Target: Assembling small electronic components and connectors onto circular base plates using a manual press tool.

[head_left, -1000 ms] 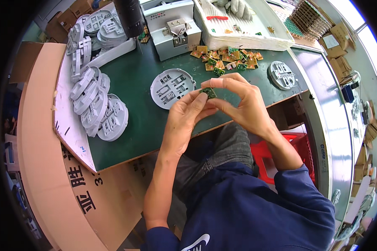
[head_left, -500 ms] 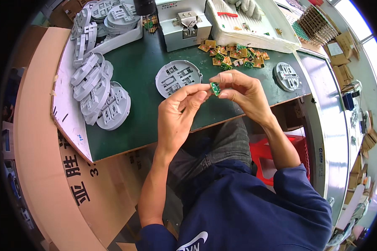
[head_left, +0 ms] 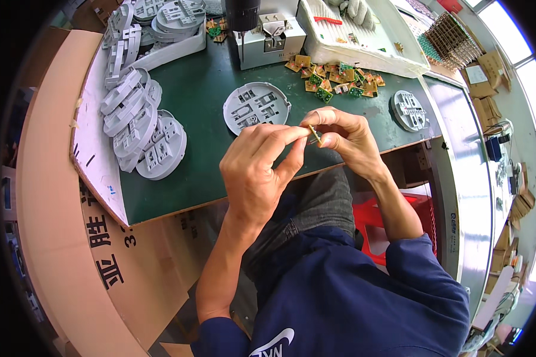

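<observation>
A small circuit board (head_left: 315,135) is held up above the table's front edge, turned nearly edge-on. My right hand (head_left: 352,141) pinches it between thumb and fingers. The fingertips of my left hand (head_left: 259,163) close on the board's left side, thumb and index finger together. Just beyond my hands, a round grey plastic housing (head_left: 253,107) lies on the green table, its slotted inside facing up. Behind it hangs a black electric screwdriver (head_left: 243,16), bit pointing down, beside a grey box-shaped machine (head_left: 275,44). Loose circuit boards (head_left: 339,77) are heaped to the right.
Stacked grey housings (head_left: 140,125) line the left side, with more in a white tray (head_left: 178,56) behind. A white foam tray (head_left: 363,50) with gloves and red-handled pliers stands at the back right. Another round grey housing (head_left: 408,110) sits near the right edge.
The circuit board has turned from showing its green face to nearly edge-on. My left hand has rolled over, knuckles up. The screwdriver appears lower in view.
</observation>
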The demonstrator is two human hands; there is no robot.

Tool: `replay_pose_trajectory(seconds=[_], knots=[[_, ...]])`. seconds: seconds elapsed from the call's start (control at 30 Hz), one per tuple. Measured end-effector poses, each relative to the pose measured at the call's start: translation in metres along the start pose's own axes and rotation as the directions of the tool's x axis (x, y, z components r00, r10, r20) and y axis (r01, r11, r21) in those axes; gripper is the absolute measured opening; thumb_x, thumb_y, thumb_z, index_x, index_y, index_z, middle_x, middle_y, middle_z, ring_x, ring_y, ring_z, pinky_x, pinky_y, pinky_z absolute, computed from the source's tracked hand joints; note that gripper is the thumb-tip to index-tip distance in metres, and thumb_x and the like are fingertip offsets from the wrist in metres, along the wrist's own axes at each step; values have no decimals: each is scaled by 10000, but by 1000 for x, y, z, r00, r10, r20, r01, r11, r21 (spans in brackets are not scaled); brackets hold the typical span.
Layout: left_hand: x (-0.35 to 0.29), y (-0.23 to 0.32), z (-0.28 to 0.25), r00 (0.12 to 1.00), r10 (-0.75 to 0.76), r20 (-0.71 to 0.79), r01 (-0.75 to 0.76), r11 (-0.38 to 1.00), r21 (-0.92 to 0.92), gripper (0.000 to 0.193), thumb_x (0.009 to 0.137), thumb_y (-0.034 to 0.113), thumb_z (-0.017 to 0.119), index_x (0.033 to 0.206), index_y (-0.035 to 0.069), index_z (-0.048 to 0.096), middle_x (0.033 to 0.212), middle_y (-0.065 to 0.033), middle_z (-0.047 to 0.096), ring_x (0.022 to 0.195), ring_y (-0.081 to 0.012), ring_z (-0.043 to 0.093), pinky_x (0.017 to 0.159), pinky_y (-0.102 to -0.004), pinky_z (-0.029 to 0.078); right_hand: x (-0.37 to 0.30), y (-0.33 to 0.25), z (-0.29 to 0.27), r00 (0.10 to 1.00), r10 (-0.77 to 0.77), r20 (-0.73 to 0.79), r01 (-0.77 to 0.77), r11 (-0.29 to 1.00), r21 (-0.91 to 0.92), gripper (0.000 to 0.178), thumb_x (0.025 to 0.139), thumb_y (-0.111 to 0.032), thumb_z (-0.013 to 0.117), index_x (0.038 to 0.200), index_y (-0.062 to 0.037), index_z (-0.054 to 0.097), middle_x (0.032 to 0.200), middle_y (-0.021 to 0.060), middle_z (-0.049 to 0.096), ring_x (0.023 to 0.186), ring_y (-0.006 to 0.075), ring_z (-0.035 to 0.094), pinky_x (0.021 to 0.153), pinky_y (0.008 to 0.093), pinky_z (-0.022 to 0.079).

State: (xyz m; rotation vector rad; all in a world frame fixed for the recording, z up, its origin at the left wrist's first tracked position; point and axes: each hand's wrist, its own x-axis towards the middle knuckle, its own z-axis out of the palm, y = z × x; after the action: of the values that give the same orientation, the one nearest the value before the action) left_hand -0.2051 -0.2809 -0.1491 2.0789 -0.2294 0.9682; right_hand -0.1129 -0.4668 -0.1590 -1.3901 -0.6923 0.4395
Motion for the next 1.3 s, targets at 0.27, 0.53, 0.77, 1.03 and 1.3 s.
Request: replay_pose_trajectory(seconds=[0.27,0.53,0.77,1.03,1.3], knots=[[-3,-2,5,996,-88,-14,87,993,-78,210,815,60,828,1006,129,774,962,-8,700,884,-221,675,737,-361,549,2,13,4,997,-81,21,74,973,220,366,925,-209,784,1229,-15,722,1158,18,701,1077,113,624,1000,301,508],[-3,-1,6,995,-97,-22,97,995,-7,208,795,66,839,978,136,768,941,7,692,851,-209,670,724,-353,553,0,18,5,998,-58,26,48,958,284,368,943,-195,768,1254,-9,707,1207,33,702,1117,127,639,1039,311,502],[-6,-4,3,986,-166,33,168,981,-93,225,803,89,844,1007,112,755,990,-28,695,922,-233,686,780,-361,559,2,16,8,998,-59,17,53,966,253,339,963,-166,746,1258,-6,703,1187,39,715,1110,132,652,1041,315,502],[2,-43,-17,965,-248,82,223,947,233,997,747,536,878,1446,-43,464,1441,-276,459,1326,-441,452,1093,-522,416,59,-18,9,985,-131,-115,64,885,-462,348,940,-139,747,1261,-13,700,1148,57,712,983,136,660,910,291,526],[-1,-70,2,970,-215,113,160,916,367,1045,719,499,903,1433,-103,436,1429,-265,497,1303,-429,453,1108,-513,394,119,18,23,906,-362,217,386,501,-774,311,903,-226,772,1181,-87,756,1164,111,731,1021,293,658,900,401,549]])
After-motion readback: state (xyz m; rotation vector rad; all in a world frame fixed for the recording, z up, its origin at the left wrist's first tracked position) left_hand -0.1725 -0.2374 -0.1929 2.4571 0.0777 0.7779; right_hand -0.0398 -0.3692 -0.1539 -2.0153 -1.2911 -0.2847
